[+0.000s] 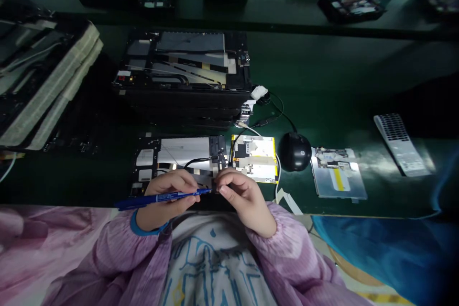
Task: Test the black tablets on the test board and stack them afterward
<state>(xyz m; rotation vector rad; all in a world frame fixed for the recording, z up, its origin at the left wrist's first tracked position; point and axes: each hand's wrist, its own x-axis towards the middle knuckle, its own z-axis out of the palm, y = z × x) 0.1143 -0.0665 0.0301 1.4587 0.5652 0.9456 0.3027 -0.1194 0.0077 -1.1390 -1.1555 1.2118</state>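
Observation:
An opened tablet (179,158) lies face down at the near edge of the green bench, its metal shield and black cable showing. My left hand (168,201) is closed around a blue pen (161,198) that lies across the fingers, its tip pointing right. My right hand (247,201) is curled in a pinch at the tablet's lower right corner, touching the pen tip; what it pinches is too small to name. A yellow-edged battery pack (256,158) lies just right of the tablet.
A stack of opened tablets (182,71) stands behind. A black round device (294,151) with cables, a metal plate (337,174) and a grey keypad-like part (399,143) lie to the right. Padded trays (43,81) fill the left.

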